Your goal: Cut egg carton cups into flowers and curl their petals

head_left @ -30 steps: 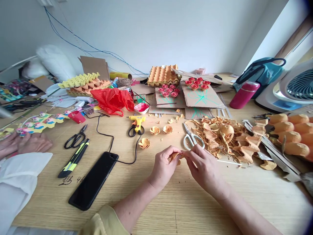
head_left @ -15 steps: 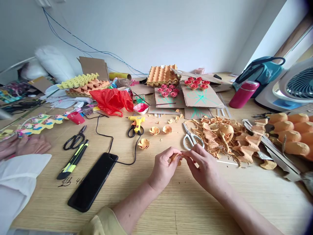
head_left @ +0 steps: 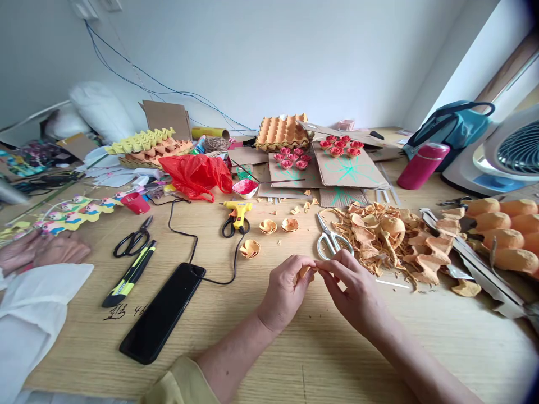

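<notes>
My left hand (head_left: 283, 294) is closed on a small orange egg-carton piece (head_left: 303, 272), mostly hidden by the fingers. The thumb and forefinger of my right hand (head_left: 352, 292) pinch at the same piece's edge, and the fingertips of both hands meet there. White-handled scissors (head_left: 334, 240) lie just beyond my right hand. Farther off to the left are three cup-shaped carton flowers, one (head_left: 250, 249) nearer and two, (head_left: 268, 226) and a carton flower (head_left: 289, 225), behind it. A yellow glue gun (head_left: 238, 212) rests beside them, on top of black scissor handles.
Torn carton scraps (head_left: 379, 235) heap up at the right, beside an orange egg tray (head_left: 505, 230). A black phone (head_left: 162, 314), utility knife (head_left: 130, 275) and black scissors (head_left: 133, 238) lie left. Another person's hands (head_left: 46, 249) rest at the far left. Red flowers (head_left: 290, 157) stand on cardboard behind.
The whole view has shifted slightly, with things sitting a little farther right. My fingers have moved slightly, and less of the orange piece shows below them.
</notes>
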`<state>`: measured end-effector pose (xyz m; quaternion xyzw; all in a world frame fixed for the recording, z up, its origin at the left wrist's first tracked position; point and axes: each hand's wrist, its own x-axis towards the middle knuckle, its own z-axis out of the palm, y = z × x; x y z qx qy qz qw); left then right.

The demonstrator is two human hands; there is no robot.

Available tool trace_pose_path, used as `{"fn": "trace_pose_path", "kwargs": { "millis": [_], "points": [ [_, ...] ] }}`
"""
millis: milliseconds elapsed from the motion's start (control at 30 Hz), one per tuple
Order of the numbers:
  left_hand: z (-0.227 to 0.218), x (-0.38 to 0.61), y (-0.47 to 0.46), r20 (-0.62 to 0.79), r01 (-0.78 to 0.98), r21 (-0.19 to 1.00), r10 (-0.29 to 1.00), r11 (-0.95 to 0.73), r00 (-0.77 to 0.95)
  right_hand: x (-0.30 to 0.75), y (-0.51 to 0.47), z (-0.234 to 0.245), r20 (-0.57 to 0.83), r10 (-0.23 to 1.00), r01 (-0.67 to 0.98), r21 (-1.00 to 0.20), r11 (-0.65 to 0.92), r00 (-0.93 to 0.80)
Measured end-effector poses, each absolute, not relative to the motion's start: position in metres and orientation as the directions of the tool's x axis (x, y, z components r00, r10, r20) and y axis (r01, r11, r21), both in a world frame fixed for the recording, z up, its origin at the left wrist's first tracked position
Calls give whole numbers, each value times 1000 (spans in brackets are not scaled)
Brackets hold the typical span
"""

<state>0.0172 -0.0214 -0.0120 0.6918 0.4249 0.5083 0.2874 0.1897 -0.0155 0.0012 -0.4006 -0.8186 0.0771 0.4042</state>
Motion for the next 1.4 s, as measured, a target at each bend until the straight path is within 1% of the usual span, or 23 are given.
{"fn": "trace_pose_path", "kwargs": {
  "millis": [100,200,333,400,467,567,633,700,900,1067,1133,1267,1400],
  "points": [
    [-13,18,-22,434,290,844,892,-452,127,190,-15,0,589,723,602,-444,663,-362],
    [-14,19,-22,390,239,880,912,-410,126,190,-15,-1,593,716,611,-427,667,-368],
    [-16,20,-21,314,140,933,941,-330,123,190,-15,-1,614,680,654,-326,682,-402],
    [-16,19,-21,311,136,936,943,-326,120,190,-15,-1,616,668,663,-295,687,-418],
    [-15,18,-21,349,181,913,929,-367,120,189,-15,0,614,678,649,-330,685,-403],
    [-13,16,-21,431,249,860,895,-446,117,188,-15,0,602,712,616,-419,667,-361],
    [-12,15,-21,443,273,847,890,-456,112,187,-15,0,598,721,606,-442,661,-349],
    [-12,15,-21,418,297,851,901,-433,116,187,-14,0,597,721,612,-436,660,-353],
    [-12,14,-21,344,335,862,925,-379,161,188,-13,-5,584,710,641,-378,668,-395],
    [-12,15,-20,231,235,937,963,-259,141,188,-13,-7,592,675,693,-253,675,-441],
    [-12,15,-19,224,216,945,967,-247,125,187,-13,-7,585,684,683,-281,675,-436],
    [-12,15,-19,296,283,910,953,-303,69,185,-13,-6,571,738,627,-438,644,-360],
    [-14,15,-19,297,289,905,951,-311,91,185,-12,-7,546,759,624,-467,626,-353]
  ]
}}
